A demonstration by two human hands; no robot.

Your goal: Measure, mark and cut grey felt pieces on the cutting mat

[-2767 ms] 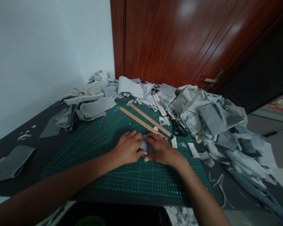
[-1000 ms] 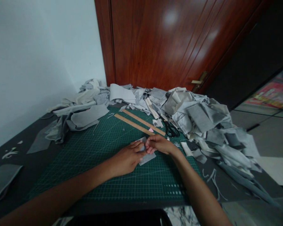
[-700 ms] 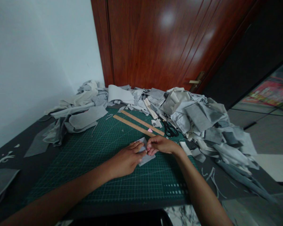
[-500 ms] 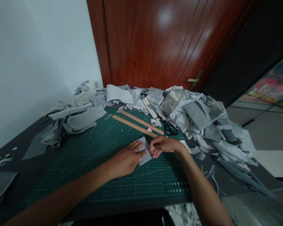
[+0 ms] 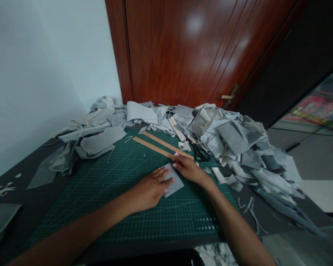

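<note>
Here, grey cloth (image 5: pixel 175 185) lies between 2 hands (image 5: pixel 150 190) (image 5: pixel 190 169), under left fingertips (image 5: pixel 168 181).

L hand (image 5: pixel 151 188): palm down, fingers ext., slightly spread. R hand (image 5: pixel 189 167): fingers bent. L forearm (image 5: pixel 100 218), R forearm (image 5: pixel 229 218): bare, converging fwd.

Door (image 5: pixel 172 55): reddish-brown wood, behind the bench (image 5: pixel 34 207)
Handle (image 5: pixel 228 97): brassy, on the door's right
Wall (image 5: pixel 44 59): whitish, left of the door
Threads (image 5: pixel 250 204): pale, loose on the bench
</note>
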